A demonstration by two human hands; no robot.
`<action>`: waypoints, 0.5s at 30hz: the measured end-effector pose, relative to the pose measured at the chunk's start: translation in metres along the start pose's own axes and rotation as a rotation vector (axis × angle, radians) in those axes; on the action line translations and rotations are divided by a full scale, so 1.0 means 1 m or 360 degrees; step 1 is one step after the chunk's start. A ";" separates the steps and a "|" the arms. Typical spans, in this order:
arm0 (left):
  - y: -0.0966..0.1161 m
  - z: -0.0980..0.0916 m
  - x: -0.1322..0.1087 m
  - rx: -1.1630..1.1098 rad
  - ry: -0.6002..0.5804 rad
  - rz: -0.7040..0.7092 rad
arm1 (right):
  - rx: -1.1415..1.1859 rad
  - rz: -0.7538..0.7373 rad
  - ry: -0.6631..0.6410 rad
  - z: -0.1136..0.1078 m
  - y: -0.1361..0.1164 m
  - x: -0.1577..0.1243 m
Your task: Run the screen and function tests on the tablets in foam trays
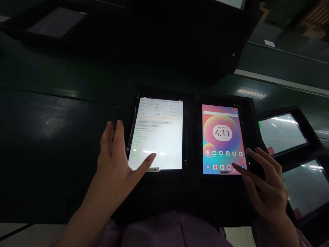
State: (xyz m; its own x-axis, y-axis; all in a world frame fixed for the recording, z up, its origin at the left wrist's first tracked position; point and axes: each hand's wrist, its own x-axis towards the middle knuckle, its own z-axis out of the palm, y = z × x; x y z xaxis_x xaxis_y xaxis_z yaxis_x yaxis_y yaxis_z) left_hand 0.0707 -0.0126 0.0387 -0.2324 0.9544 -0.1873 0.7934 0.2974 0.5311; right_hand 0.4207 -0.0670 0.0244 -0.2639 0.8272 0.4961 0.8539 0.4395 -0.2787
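Two lit tablets lie side by side in front of me. The left tablet (pixel 164 144) shows a white page with check boxes, grey buttons and green lines of text. My left hand (pixel 117 157) is at its left edge, fingers spread, the thumb over the lower part of its screen. On the right tablet (pixel 222 132) is a colourful home screen with a clock reading 4:11 and rows of app icons. My right hand (pixel 267 181) is at its lower right corner, index finger extended over the bottom icons; whether the fingertip touches the glass I cannot tell. Neither hand holds anything.
At the right lie two more tablets, an upper one (pixel 285 132) and a lower one (pixel 305 188), both with pale screens and coloured stickers. A dark-screened tablet (pixel 56 22) rests at the far left. Black material (pixel 159 37) covers the back of the dark table (pixel 51 137).
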 end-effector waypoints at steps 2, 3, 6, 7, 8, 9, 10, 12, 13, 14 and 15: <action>-0.005 -0.007 0.001 -0.0089 -0.0007 -0.0070 | 0.0014 -0.0007 0.0010 -0.001 0.000 -0.001; -0.009 -0.009 0.002 -0.0136 -0.0009 -0.0086 | 0.0026 -0.0016 0.0016 -0.001 0.000 -0.001; -0.021 -0.014 0.005 -0.0262 -0.0057 -0.0094 | 0.0074 -0.0074 -0.0001 0.000 -0.003 0.003; -0.024 -0.015 0.005 -0.0274 -0.0069 -0.0100 | 0.0098 -0.0103 -0.0021 0.001 -0.004 0.004; -0.025 -0.016 0.004 -0.0265 -0.0076 -0.0107 | 0.0125 -0.0129 -0.0049 0.003 -0.006 0.006; -0.027 -0.016 0.003 -0.0244 -0.0089 -0.0115 | 0.0154 -0.0152 -0.0082 0.004 -0.007 0.008; -0.028 -0.017 0.002 -0.0221 -0.0115 -0.0117 | 0.0181 -0.0169 -0.0118 0.006 -0.009 0.010; -0.029 -0.018 0.000 -0.0177 -0.0206 -0.0105 | 0.0214 -0.0199 -0.0179 0.010 -0.012 0.014; -0.029 -0.018 -0.002 -0.0151 -0.0251 -0.0092 | 0.0217 -0.0214 -0.0202 0.011 -0.013 0.015; -0.029 -0.017 -0.004 -0.0119 -0.0279 -0.0075 | 0.0216 -0.0229 -0.0221 0.013 -0.014 0.016; -0.029 -0.017 -0.006 -0.0080 -0.0286 -0.0049 | 0.0212 -0.0243 -0.0231 0.014 -0.014 0.016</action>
State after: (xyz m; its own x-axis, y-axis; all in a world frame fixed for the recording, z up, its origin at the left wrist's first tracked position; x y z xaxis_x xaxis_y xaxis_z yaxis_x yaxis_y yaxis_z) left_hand 0.0399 -0.0264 0.0385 -0.1484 0.9263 -0.3463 0.7575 0.3316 0.5624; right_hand 0.3983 -0.0550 0.0252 -0.4553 0.7851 0.4200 0.7351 0.5976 -0.3202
